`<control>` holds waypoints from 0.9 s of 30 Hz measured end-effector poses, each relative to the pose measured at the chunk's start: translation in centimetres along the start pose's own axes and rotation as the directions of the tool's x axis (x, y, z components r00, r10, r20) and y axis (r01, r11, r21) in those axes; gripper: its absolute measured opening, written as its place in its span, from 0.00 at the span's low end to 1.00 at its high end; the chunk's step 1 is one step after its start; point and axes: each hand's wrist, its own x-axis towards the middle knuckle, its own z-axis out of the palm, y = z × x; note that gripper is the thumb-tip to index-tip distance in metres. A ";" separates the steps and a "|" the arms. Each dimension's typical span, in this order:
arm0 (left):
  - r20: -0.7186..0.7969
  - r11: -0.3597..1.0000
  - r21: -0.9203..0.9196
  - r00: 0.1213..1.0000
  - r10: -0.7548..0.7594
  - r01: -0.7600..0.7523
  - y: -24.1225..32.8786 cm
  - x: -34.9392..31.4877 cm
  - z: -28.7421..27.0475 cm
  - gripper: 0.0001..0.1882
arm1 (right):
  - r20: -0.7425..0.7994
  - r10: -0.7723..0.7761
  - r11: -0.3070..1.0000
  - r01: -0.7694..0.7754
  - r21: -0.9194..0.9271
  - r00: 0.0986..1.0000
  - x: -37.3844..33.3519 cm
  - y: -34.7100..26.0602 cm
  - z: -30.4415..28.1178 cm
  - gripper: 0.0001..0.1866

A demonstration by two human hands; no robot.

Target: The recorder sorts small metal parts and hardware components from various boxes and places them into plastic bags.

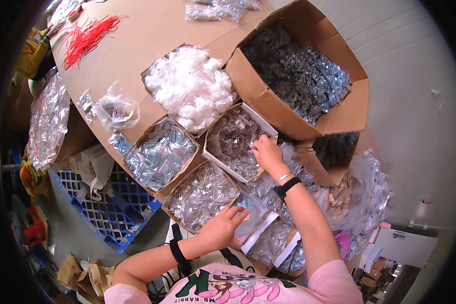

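Observation:
My left hand (222, 226) is low in the middle, fingers curved at the edge of a clear plastic bag (256, 214) with a red strip; its thumb is mostly hidden. My right hand (266, 154) reaches over the right side of a white-edged carton (212, 158) filled with small clear bags of metal parts (233, 139). Its fingertips are drawn together among these bags, and what they pinch is too small to make out. Just left of my left hand stands another carton of small bagged metal parts (200, 195).
Bagged bolts (162, 152) fill a carton to the left, white bagged pieces (187, 86) one behind. A large cardboard box (268, 96) of metal parts stands far right. Red ties (88, 40) lie far left; a blue pallet (111, 207) is below the table. Plastic bags (362, 197) heap at right.

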 end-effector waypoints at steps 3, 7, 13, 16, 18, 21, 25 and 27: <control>-0.010 0.999 -0.031 1.000 0.016 -0.017 0.0 0.4 -0.2 0.42 | -0.348 -0.148 0.927 0.253 0.277 0.926 -0.2 0.4 -1.0 0.07; 0.013 0.999 -0.022 1.000 -0.029 0.029 -0.2 0.3 -0.4 0.40 | 0.257 0.049 -0.107 -0.251 0.962 0.965 -1.6 -2.7 -7.1 0.02; -0.033 0.998 -0.066 0.999 -0.019 0.017 -0.4 0.0 -0.5 0.35 | 0.198 -0.086 -0.578 -0.210 0.788 0.976 -0.4 -7.1 -11.0 0.06; -0.042 1.000 -0.025 0.999 0.015 -0.016 -0.8 0.1 -0.2 0.35 | 0.169 -0.137 -0.670 -0.217 0.710 0.976 1.5 -9.0 -10.7 0.07; -0.051 0.999 -0.030 0.999 0.018 -0.020 -1.0 0.1 -0.1 0.35 | 0.187 -0.191 -0.781 -0.265 0.565 0.964 3.0 -10.1 -10.5 0.09; -0.050 0.999 -0.039 0.999 0.017 -0.019 -1.3 0.1 0.0 0.34 | 0.215 -0.180 -0.753 -0.275 0.598 0.960 6.0 -11.2 -9.8 0.07; -0.031 0.998 -0.053 0.999 -0.018 0.016 -2.0 0.3 0.1 0.34 | 0.165 0.202 0.342 -0.228 0.912 0.965 10.7 -13.0 -9.9 0.12; -0.006 0.997 -0.075 0.999 -0.031 0.031 -2.0 0.5 -0.1 0.34 | -0.131 0.171 0.728 -0.035 0.685 0.977 13.2 -11.6 -8.0 0.12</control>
